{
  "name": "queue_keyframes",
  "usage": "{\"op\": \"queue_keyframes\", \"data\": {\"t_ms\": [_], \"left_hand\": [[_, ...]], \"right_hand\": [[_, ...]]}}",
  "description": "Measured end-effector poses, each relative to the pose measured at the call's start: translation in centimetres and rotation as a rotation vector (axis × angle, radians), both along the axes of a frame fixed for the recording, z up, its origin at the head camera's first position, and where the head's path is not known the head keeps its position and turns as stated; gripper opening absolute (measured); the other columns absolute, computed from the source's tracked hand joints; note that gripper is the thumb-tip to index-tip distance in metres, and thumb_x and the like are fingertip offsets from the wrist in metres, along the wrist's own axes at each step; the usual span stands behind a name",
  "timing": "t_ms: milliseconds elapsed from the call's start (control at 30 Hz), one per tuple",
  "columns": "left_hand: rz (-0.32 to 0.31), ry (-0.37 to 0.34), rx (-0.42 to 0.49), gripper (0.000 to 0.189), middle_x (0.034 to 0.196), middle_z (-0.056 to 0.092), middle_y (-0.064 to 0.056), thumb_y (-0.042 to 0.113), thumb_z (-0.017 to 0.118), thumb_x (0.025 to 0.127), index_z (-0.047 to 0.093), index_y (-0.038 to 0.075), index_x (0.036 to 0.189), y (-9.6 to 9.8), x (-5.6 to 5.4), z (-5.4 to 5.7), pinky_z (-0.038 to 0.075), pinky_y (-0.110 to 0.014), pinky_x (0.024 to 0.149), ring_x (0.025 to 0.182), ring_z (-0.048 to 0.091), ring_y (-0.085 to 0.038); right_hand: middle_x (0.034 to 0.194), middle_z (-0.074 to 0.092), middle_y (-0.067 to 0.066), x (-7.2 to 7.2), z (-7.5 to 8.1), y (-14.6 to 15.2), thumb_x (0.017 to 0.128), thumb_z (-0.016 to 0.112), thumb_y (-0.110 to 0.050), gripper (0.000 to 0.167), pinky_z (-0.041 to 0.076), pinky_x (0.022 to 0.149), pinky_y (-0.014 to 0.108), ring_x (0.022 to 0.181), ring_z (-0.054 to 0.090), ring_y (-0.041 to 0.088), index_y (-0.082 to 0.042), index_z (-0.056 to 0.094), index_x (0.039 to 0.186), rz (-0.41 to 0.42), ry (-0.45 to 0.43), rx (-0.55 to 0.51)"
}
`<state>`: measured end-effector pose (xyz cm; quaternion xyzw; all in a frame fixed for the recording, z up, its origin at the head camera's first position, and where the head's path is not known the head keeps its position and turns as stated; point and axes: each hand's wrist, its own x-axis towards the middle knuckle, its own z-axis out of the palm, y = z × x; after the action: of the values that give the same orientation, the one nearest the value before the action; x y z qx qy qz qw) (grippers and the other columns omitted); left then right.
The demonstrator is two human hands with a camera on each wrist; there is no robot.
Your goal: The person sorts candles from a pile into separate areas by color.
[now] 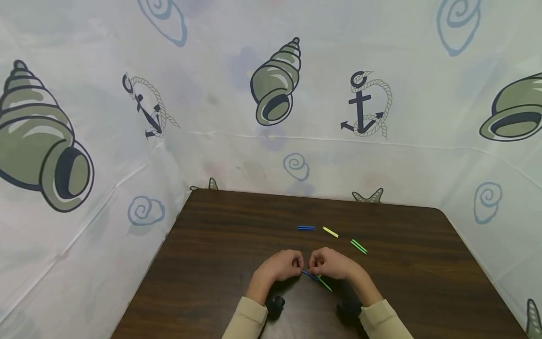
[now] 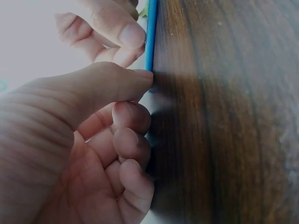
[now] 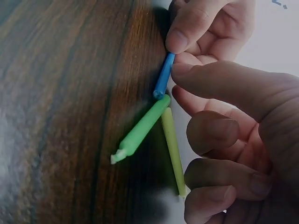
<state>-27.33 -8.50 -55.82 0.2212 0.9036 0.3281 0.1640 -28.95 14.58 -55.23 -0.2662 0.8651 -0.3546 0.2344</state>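
Observation:
My left hand (image 1: 284, 264) pinches one end of a thin blue candle (image 3: 163, 78) between thumb and fingertips, low over the dark table. Right beside it, my right hand (image 1: 332, 263) has thumb and fingertips against the same candle; whether they grip it cannot be told. The candle's free end meets a green candle (image 3: 145, 123) with a pale wick end. A yellow-green candle (image 3: 173, 154) slants away from that same point. In the left wrist view the blue candle (image 2: 151, 35) runs past both thumbs.
Farther back on the wooden table (image 1: 237, 221) lie two blue candles (image 1: 306, 228), yellow ones (image 1: 330, 231) and two green ones (image 1: 359, 246). A white cloth (image 1: 203, 155) printed with shells and anchors hangs around the table's sides. Black devices (image 1: 275, 305) sit at both wrists.

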Motion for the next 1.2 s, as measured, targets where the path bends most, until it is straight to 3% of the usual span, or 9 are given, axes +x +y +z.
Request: {"op": "queue_keyframes", "data": {"t_ms": [467,967,1200], "left_hand": [[-0.009,0.002,-0.003,0.008,0.078,0.059,0.008,0.012,0.069,0.1,0.069,0.018,0.095,-0.3,0.2,0.3,0.042,-0.026,0.063,0.065,0.05,-0.007],[-0.011,-0.002,0.006,0.008,0.08,0.06,0.008,0.012,0.071,0.101,0.069,0.019,0.096,-0.4,0.0,0.3,0.043,-0.026,0.063,0.066,0.051,-0.007],[0.012,-0.007,0.045,0.013,0.082,0.06,0.006,0.022,0.074,0.102,0.068,0.015,0.111,-0.3,0.2,0.2,0.045,-0.027,0.064,0.067,0.052,-0.009]], "right_hand": [[0.07,0.062,-0.001,0.5,0.5,-0.9,0.1,0.074,-0.013,0.01,0.04,0.054,0.025,0.055,0.045,0.009,-0.009,0.076,0.092,0.012,-0.037,-0.005],[0.07,0.062,-0.007,1.3,1.0,-2.0,0.096,0.074,-0.011,0.011,0.042,0.056,0.025,0.057,0.05,0.008,-0.014,0.072,0.085,-0.04,0.053,0.078],[0.07,0.061,-0.007,1.3,0.7,-2.0,0.093,0.073,-0.01,0.01,0.042,0.057,0.026,0.058,0.05,0.009,-0.014,0.071,0.085,-0.044,0.066,0.095]]}}
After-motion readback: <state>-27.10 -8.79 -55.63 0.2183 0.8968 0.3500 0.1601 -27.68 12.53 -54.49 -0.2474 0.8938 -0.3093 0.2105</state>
